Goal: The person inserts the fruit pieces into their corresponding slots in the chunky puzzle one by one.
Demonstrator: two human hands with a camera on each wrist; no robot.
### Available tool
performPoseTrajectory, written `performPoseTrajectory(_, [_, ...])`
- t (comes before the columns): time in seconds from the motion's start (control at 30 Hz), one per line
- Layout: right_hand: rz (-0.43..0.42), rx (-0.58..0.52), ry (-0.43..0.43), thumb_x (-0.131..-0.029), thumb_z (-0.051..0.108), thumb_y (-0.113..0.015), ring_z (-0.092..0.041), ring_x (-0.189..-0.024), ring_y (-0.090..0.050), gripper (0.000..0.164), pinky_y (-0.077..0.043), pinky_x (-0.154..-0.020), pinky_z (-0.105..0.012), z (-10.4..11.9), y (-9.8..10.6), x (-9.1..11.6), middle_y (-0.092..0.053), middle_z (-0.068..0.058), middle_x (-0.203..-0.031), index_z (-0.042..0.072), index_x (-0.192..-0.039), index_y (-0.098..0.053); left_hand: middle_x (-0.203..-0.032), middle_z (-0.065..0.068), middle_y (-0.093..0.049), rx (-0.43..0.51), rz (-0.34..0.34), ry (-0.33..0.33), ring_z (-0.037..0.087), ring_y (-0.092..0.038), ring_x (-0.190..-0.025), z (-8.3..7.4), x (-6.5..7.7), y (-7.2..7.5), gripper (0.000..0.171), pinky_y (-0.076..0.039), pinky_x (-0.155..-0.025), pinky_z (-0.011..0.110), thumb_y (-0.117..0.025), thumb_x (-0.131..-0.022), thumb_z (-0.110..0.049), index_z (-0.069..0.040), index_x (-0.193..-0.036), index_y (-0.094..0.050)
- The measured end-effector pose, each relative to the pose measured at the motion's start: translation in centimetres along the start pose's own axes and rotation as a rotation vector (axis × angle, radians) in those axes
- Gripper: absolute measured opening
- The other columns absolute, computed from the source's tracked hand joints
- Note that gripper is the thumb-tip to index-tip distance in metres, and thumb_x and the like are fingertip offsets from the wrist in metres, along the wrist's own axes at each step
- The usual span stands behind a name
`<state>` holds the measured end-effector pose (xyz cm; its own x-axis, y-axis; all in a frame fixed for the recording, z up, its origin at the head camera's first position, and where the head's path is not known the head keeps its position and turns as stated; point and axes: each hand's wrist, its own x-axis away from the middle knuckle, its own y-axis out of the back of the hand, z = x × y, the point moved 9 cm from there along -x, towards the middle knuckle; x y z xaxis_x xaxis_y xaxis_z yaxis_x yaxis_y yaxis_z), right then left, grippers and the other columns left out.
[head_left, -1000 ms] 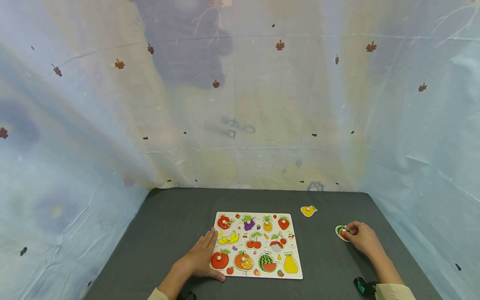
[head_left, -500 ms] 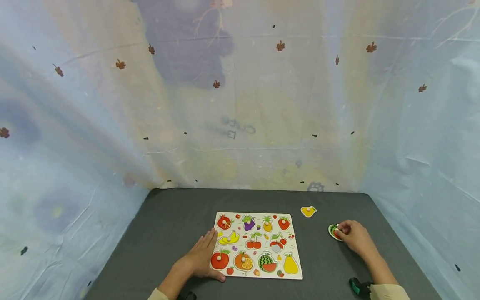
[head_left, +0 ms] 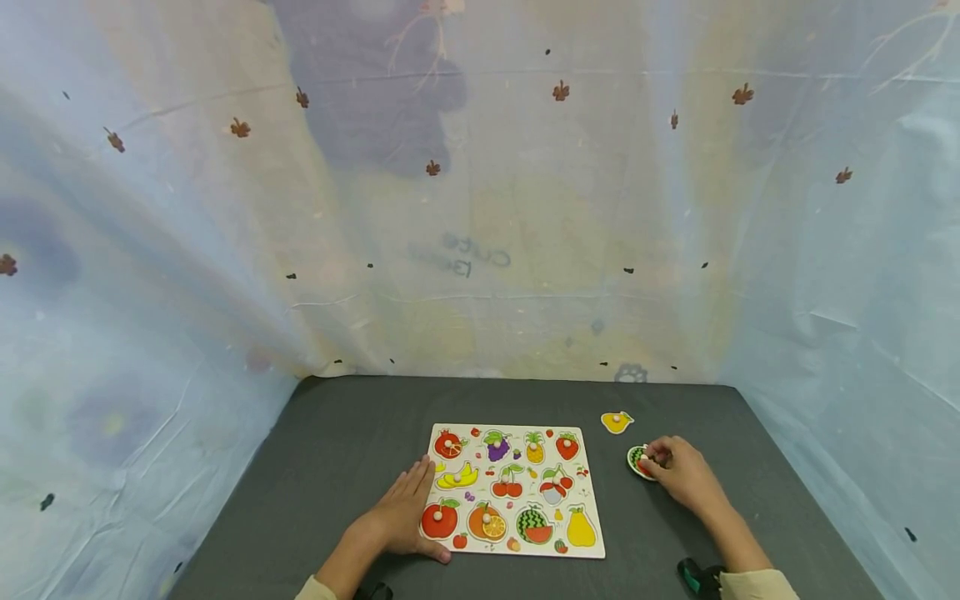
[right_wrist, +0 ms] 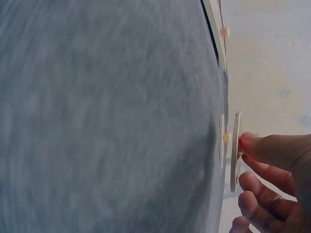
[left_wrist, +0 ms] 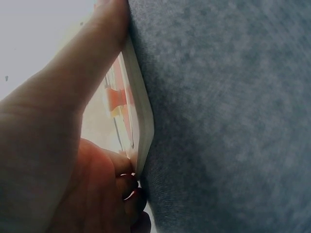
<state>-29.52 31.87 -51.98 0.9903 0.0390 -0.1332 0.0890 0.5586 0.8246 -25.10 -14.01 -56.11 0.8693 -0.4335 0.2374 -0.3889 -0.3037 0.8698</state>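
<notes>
In the head view a white fruit puzzle board [head_left: 540, 551] lies on the dark table, most of its pieces bearing small knobs. My left hand [head_left: 407, 512] rests at its near left corner, fingers straight along the left edge and thumb at the front edge. The left wrist view shows this hand beside the board's rim [left_wrist: 141, 107]. Right of the board, my right hand [head_left: 686, 475] pinches a round watermelon puzzle piece [head_left: 636, 460] between thumb and fingers. In the right wrist view this piece [right_wrist: 235, 160] hangs upright-edged, apart from the cloth.
A yellow pear puzzle piece [head_left: 617, 422] with a knob lies beyond the board's far right corner. The board's pear recess [head_left: 581, 529] and watermelon recess [head_left: 534, 527] show printed pictures without knobs. A patterned curtain [head_left: 480, 250] surrounds the table's back and sides.
My right hand has moved left with the watermelon piece, coming closer to the board and the pear piece. The left hand and the board have stayed in place.
</notes>
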Motion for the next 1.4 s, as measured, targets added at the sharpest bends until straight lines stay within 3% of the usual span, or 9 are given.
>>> performPoseTrajectory(0.77, [-0.008, -0.018, 0.095, -0.094, 0.018, -0.086, -0.014, -0.078, -0.051, 0.015, -0.044, -0.067, -0.028, 5.1, -2.2, 0.6, -0.059, 0.001, -0.090, 0.014, -0.099, -0.073, -0.176, 0.025, -0.017, -0.044, 0.009, 0.033, 0.039, -0.018, -0.164, 0.1, -0.1, 0.0, 0.146, -0.019, -0.132, 0.057, -0.093, -0.068, -0.069, 0.007, -0.168, -0.019])
performPoseTrajectory(1.4, [0.081, -0.086, 0.148, -0.092, 0.017, -0.087, -0.016, -0.077, -0.053, 0.016, -0.044, -0.066, -0.026, 10.0, -4.4, 1.6, -0.057, 0.006, -0.088, 0.018, -0.096, -0.072, -0.177, 0.024, -0.015, -0.034, 0.009, 0.025, 0.040, -0.016, -0.164, 0.2, -0.2, -0.1, 0.145, -0.018, -0.132, 0.057, -0.094, -0.069, -0.068, 0.006, -0.168, -0.018])
